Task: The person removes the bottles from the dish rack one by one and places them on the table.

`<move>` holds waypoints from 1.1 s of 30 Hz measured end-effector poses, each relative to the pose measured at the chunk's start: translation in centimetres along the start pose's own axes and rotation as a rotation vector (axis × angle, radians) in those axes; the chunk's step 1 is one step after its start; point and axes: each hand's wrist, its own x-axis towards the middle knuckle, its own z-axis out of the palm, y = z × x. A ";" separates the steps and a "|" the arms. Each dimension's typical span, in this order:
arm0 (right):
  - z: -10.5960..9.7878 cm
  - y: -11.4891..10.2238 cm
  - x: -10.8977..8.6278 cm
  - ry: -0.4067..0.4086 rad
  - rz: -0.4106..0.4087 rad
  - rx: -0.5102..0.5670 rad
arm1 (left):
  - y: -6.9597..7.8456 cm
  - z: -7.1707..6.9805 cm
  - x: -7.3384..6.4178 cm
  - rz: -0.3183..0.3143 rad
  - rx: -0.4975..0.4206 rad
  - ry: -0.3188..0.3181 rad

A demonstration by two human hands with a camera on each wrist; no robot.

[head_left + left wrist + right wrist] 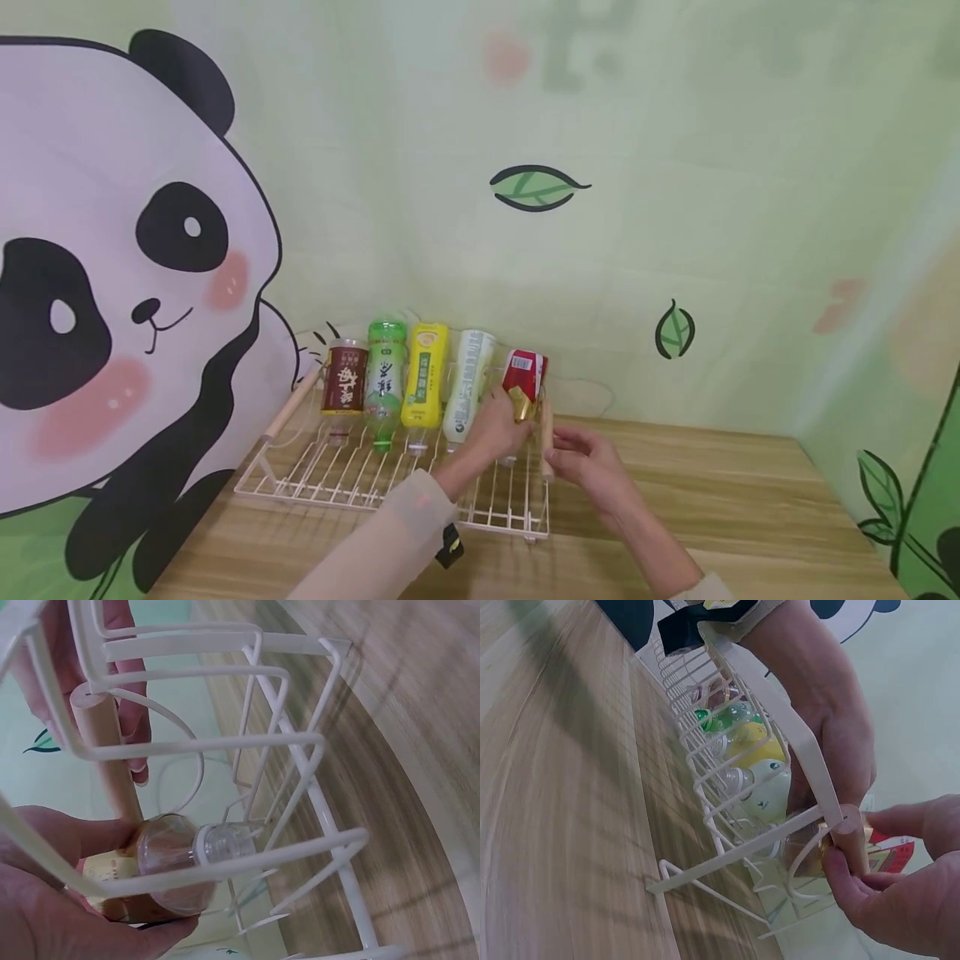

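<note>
"What's closest?"
"The table, with a white rack on it. Two arms reach in, cut off by the bottom edge."
"And the hands?"
"The left hand is curled round the red bottle. The right hand pinches the wood handle at the rack's right end. Some of its fingers are hard to see behind the handle."
"Where's the red bottle?"
"In the rack, at that same end, just beside the handle."
"Which way does it point?"
"Its long way runs from the person to the wall. The neck points down and back at the person; the bottom is higher."
"Can you see it all?"
"No. The left hand hides its middle, and wires get near its clear cap."
"What's past it?"
"A white bottle, then a yellow bottle, a green bottle and a brown bottle."
"And farthest?"
"A panda on the wall, cut off at the left."
</note>
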 end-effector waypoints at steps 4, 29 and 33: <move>-0.7 -0.2 -0.2 -0.028 -0.011 -0.007 | 0.6 -0.7 -0.4 0.015 -0.013 0.004; -5.6 -11.2 -1.7 -0.032 -0.638 -1.085 | 4.6 -9.1 -3.8 0.439 0.319 -0.085; -4.4 -11.0 -1.6 -0.041 -0.778 -1.227 | 4.8 -8.6 -4.1 0.498 0.373 -0.089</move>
